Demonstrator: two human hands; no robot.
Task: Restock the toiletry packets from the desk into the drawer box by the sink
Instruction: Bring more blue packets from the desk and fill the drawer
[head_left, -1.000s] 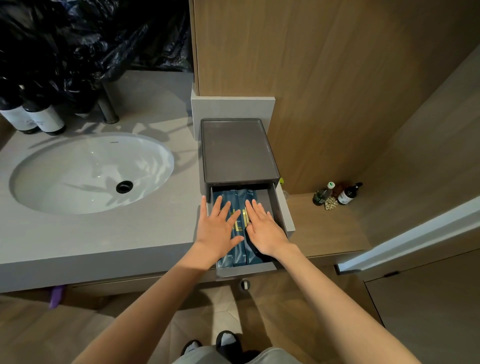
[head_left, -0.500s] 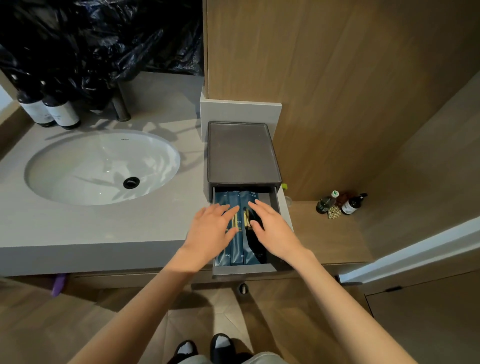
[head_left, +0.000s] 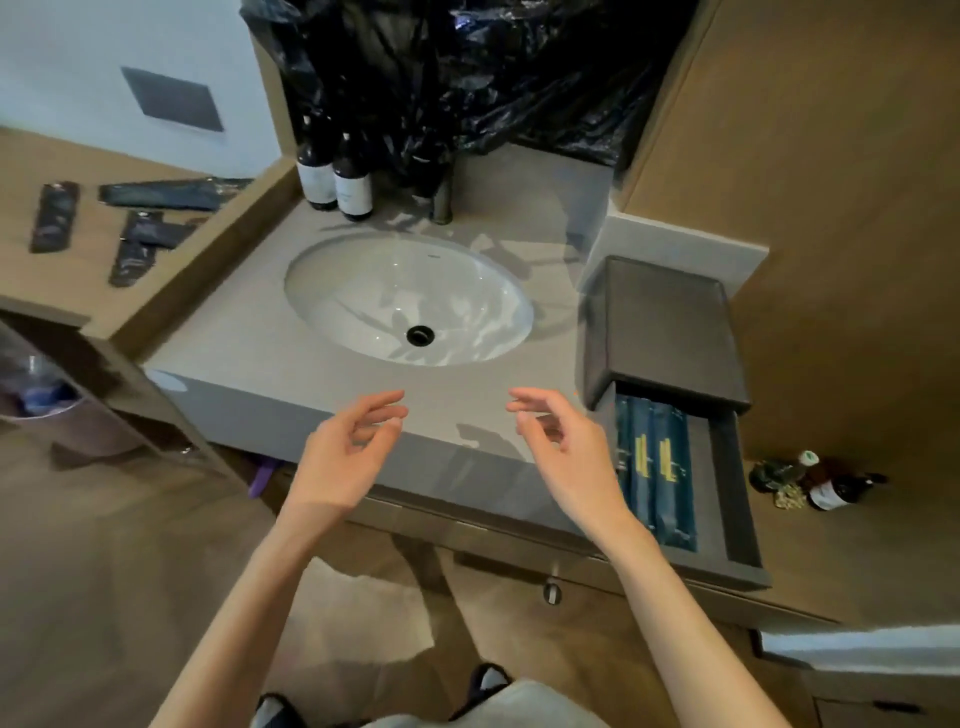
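Observation:
A dark grey drawer box (head_left: 667, 322) stands on the counter right of the sink, its drawer (head_left: 735, 499) pulled out. Blue toiletry packets (head_left: 657, 467) lie lengthwise inside the drawer. Several dark packets (head_left: 140, 223) lie on the wooden desk at the far left. My left hand (head_left: 345, 452) and my right hand (head_left: 561, 452) hover empty over the counter's front edge, fingers loosely curled. The right hand is just left of the drawer.
A white oval sink (head_left: 408, 299) sits in the grey counter (head_left: 249, 358). Two dark bottles (head_left: 337, 179) and a tap stand behind it, under black plastic sheeting (head_left: 467, 67). Small bottles (head_left: 815, 480) stand on a low wooden shelf at right.
Both hands have lifted off the packets in the drawer and moved left over the counter edge. The view has swung left, bringing the desk into sight.

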